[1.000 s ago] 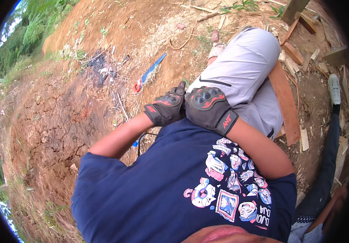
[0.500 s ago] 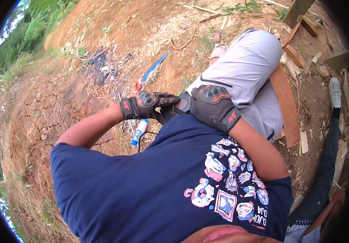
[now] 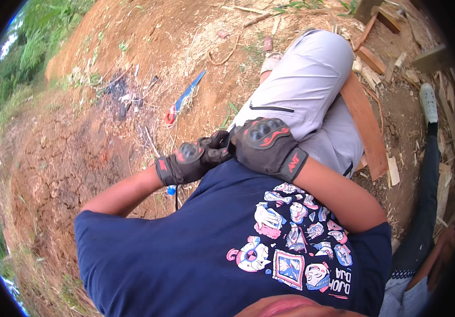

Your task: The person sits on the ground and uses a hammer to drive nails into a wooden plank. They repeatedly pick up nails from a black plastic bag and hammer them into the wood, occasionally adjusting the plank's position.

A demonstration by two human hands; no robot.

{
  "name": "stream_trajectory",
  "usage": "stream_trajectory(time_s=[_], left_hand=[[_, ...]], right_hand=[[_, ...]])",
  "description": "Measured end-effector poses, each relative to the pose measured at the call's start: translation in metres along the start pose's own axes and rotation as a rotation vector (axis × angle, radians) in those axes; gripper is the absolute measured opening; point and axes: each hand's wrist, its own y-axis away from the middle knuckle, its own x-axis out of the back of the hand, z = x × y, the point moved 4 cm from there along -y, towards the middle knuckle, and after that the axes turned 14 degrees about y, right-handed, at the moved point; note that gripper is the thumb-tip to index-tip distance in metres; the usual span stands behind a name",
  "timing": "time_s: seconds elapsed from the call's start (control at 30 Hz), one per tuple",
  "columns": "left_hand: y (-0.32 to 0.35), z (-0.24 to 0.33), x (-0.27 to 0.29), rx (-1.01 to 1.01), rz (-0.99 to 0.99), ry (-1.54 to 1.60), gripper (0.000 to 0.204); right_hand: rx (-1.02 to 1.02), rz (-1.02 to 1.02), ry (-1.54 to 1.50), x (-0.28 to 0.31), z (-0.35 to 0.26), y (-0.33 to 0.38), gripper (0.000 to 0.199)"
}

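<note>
Both my hands wear black gloves with hard knuckle guards and red trim, and they meet at my lap by the hem of my navy T-shirt [image 3: 148,248]. My left hand [image 3: 198,157] is closed, its fingers curled in against the right one. My right hand [image 3: 265,145] bends down over the lap, its fingertips tucked out of sight. Between them shows only a sliver of something dark [image 3: 231,143]; the gloves cover the rest, so its kind cannot be made out. Light grey trousers [image 3: 301,79] lie just beyond the hands.
A handsaw [image 3: 186,96] with a blue blade and red handle lies on the dirt ahead. A blue bottle cap [image 3: 171,190] shows beneath my left wrist. A brown plank [image 3: 364,124] leans by my right leg, with offcuts [image 3: 371,59] beyond. Another person's leg [image 3: 429,185] stretches along the right.
My left fingers have curled in, and the hands have drawn together over the dark flat object that showed between them. The whole view has shifted slightly, and the bottle is now mostly covered.
</note>
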Motion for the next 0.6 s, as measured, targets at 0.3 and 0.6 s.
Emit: stream_trajectory(time_s=[0.3, 0.6], left_hand=[[0.013, -0.033, 0.019, 0.854, 0.177, 1.044, 0.048], [0.004, -0.057, 0.004, 0.594, 0.369, 1.019, 0.037]], right_hand=[[-0.125, 0.154, 0.052, -0.007, 0.009, -0.003, 0.02], [0.035, 0.3, 0.072, -0.005, -0.008, -0.009, 0.017]])
